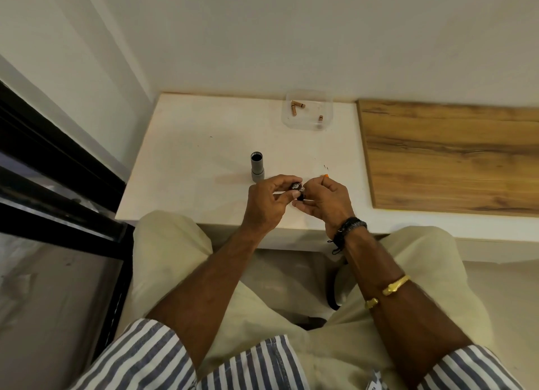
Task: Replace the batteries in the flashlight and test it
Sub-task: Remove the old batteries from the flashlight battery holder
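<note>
The grey flashlight body stands upright on the white desk, open end up. Just right of it, the left hand has its grip closed round a small dark battery holder, and the right hand pinches the same holder. Farther behind it and to the right, a clear tub holds brown batteries.

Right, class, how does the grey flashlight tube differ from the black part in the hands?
The grey flashlight tube stands upright on the white table, untouched; the black part is held by the left hand and right hand. The tube is grey and larger; the part is black and smaller.
</note>
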A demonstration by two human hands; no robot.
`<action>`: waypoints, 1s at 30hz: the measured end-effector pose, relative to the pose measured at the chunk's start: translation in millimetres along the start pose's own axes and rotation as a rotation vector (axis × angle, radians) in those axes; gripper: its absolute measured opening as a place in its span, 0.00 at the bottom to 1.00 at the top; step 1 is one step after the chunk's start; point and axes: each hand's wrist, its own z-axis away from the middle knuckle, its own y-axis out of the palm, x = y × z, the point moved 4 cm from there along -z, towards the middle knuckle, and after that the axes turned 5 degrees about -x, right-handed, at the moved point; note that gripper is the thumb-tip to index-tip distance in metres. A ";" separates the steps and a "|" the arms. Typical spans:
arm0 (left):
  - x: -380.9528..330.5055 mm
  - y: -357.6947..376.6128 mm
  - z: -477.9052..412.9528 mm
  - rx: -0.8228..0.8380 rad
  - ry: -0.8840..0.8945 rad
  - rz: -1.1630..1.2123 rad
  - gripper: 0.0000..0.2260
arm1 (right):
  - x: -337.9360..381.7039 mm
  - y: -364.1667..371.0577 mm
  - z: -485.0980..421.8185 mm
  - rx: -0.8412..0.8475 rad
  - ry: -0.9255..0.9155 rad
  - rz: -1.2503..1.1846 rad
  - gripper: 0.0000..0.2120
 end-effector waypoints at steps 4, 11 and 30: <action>-0.2 -0.1 0.9 -0.037 -0.011 -0.006 0.13 | 1.7 -0.7 0.0 -0.018 -0.043 0.091 0.03; 5.3 0.2 -0.8 -0.057 -0.102 0.062 0.14 | 10.1 -3.0 4.8 -0.026 -0.186 0.228 0.05; 31.1 14.1 -6.0 -0.027 -0.653 0.780 0.09 | 13.3 -55.8 -63.7 -0.401 -0.189 0.464 0.07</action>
